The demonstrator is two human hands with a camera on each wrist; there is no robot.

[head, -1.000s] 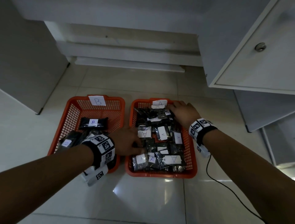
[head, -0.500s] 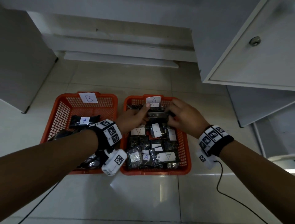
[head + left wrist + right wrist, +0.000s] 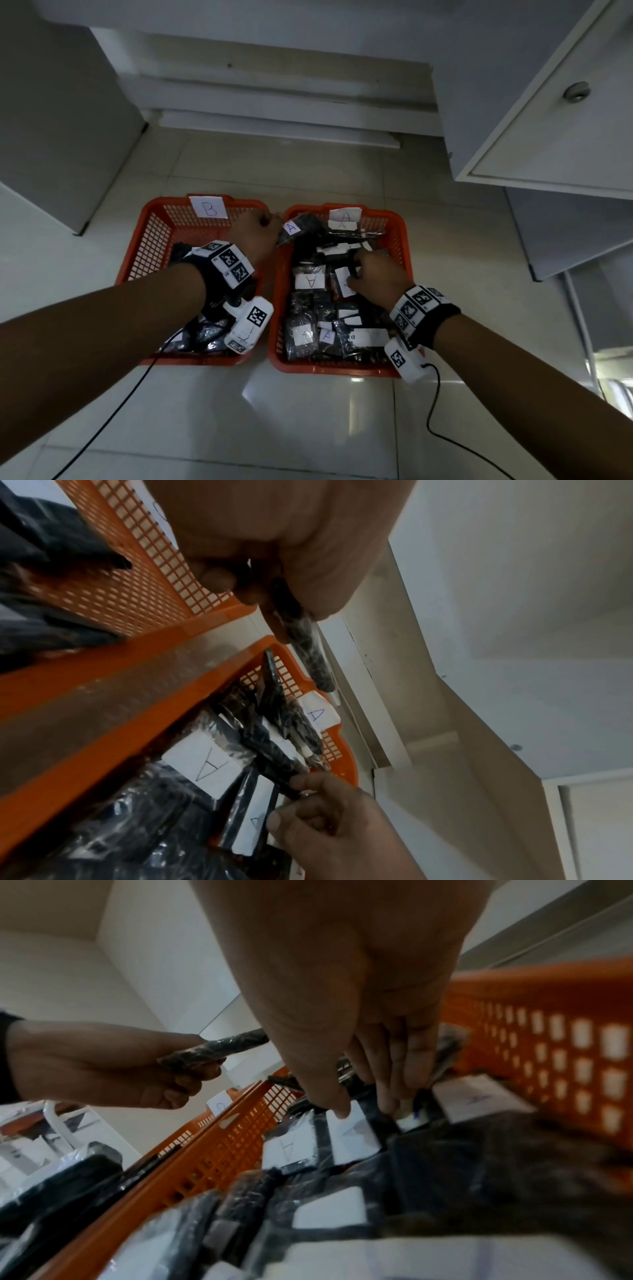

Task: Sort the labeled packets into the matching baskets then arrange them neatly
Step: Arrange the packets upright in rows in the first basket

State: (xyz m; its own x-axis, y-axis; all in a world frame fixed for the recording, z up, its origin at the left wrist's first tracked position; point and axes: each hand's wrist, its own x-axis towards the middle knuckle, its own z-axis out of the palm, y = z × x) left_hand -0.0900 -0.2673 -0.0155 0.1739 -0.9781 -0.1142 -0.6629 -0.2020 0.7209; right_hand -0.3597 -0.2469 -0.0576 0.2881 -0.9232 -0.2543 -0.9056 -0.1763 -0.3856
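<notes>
Left hand (image 3: 255,233) pinches an A-labelled packet (image 3: 297,229) above the near-left rim of the A basket (image 3: 399,240). Right hand (image 3: 375,274), fingers curled, grips another packet (image 3: 274,764) inside it. Suggest clearing a flat slot first, then laying the lifted one label-up, aligned with its neighbours.

Head view looks steeply down on both baskets (image 3: 337,366); both wrist views sit close, low, sharing the A basket (image 3: 346,753).
</notes>
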